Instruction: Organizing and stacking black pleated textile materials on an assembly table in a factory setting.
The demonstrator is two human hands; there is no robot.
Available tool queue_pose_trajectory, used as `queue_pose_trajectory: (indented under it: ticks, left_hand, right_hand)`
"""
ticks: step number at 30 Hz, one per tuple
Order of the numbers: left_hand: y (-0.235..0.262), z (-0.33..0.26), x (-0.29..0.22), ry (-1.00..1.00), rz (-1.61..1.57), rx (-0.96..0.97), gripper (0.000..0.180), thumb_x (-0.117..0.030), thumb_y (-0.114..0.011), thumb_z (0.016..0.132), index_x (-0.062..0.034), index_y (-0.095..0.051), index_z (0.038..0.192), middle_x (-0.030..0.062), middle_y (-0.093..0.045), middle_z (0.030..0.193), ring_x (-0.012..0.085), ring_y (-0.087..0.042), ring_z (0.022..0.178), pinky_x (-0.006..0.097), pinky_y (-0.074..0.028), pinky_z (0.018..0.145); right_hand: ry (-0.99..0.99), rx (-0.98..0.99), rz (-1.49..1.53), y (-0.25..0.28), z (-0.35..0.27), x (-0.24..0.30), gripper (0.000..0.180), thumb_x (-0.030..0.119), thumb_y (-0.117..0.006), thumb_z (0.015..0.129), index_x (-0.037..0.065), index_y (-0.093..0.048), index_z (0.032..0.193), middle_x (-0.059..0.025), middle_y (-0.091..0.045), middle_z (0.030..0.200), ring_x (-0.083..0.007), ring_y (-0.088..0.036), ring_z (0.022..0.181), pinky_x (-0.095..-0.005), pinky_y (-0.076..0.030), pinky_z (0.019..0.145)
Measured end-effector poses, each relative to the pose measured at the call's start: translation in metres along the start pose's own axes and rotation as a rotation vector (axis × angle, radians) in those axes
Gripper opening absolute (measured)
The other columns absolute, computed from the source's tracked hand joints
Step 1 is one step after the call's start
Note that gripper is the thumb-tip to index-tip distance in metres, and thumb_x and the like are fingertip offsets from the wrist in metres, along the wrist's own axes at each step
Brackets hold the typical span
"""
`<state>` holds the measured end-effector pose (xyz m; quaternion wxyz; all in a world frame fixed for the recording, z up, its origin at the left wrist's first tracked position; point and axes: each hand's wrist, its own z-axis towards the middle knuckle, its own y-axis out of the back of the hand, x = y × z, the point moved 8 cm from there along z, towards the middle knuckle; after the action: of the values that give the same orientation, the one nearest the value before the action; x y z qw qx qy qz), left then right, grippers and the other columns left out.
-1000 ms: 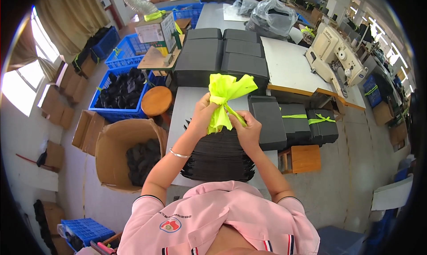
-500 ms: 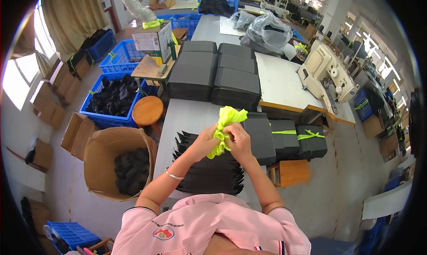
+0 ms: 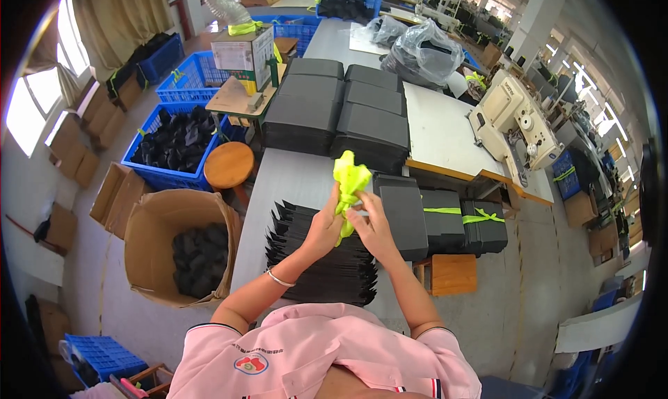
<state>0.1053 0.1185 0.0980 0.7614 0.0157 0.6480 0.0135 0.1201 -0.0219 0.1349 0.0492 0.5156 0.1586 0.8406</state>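
Watching the head cam here, and the main thing is how the bunch of neon yellow-green plastic strapping (image 3: pixel 350 183) sits between the two hands. It's held up in the air over the grey counter (image 3: pixel 292 180), long axis roughly vertical: the loose crumpled end flares out above the fingers and a thin tail hangs down between the palms. My left hand (image 3: pixel 324 226) is closed around the bunch from the left side, pinching it about midway. My right hand (image 3: pixel 372 225) comes in from the right and a bit lower, fingers curled onto the same strip, so both are gripping it and nearly touching each other. Neither is really nearer; the strapping is right in the gap, just tilted up and away from the wrists.

Straight below the hands is a fanned-out stack of flat black sheets (image 3: pixel 316 260) lying on the counter, near but not touching the strapping as far as I can tell. Just right of the right hand sits a row of black bundles (image 3: pixel 445 221), two of them already tied with the same yellow-green strip. Farther ahead of the hands are taller stacks of dark flat pieces (image 3: pixel 337 114). Off past the left elbow there's an open brown cardboard box (image 3: pixel 149 260) on the floor.
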Motion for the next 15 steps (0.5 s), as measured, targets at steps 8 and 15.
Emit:
queue_pose_trajectory:
  ticks: [8,15]
  left_hand:
    - [0.033,0.015,0.044,0.298,-0.167,0.313,0.038,-0.029,-0.062,0.106,0.0037,-0.077,0.118,0.0113,-0.074,0.127,0.0163,-0.066,0.118,0.031,-0.049,0.103]
    - [0.054,0.033,0.119,-0.046,0.974,0.3,0.042,-0.041,-0.059,0.102,-0.0056,-0.08,0.099,0.0162,-0.077,0.098,0.0387,-0.071,0.093,0.049,-0.052,0.089]
  right_hand:
    - [-0.637,0.396,0.286,0.01,-0.012,-0.059,0.039,0.015,-0.08,0.091,-0.002,-0.068,0.124,-0.0079,-0.075,0.112,-0.0137,-0.07,0.098,-0.0319,-0.057,0.087]
    - [-0.73,1.418,-0.064,-0.005,-0.005,-0.044,0.041,0.018,-0.087,0.083,0.003,-0.072,0.118,-0.0034,-0.076,0.104,-0.0126,-0.07,0.092,-0.0321,-0.059,0.083]
